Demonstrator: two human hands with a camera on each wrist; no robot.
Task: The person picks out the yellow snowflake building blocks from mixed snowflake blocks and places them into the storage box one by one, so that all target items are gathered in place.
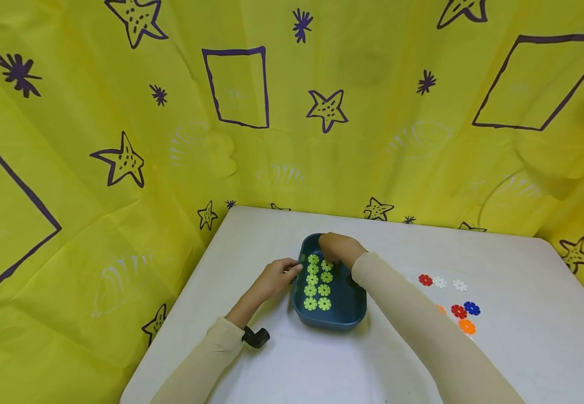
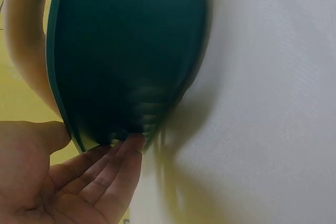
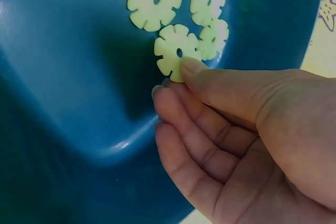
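A dark teal plastic basin (image 1: pixel 344 306) stands on the white table. Inside it, pale yellow-green notched building discs (image 1: pixel 310 303) lie in two columns along the left side. My right hand (image 1: pixel 339 248) reaches into the far end of the basin. Between its thumb and fingers it pinches one yellow-green notched disc (image 3: pixel 170 51), close over the basin's floor beside the other discs. At the basin's left side, my left hand (image 1: pixel 274 276) holds the wall, thumb at the rim and fingers (image 2: pixel 113 174) against the outside.
Right of the basin lie loose notched discs: red (image 1: pixel 425 280), white (image 1: pixel 460 285), blue (image 1: pixel 472 308) and orange (image 1: pixel 467 326). My right forearm crosses the table and partly hides some. A yellow patterned sheet (image 1: pixel 281 157) hangs behind and at both sides of the table (image 1: pixel 251 235).
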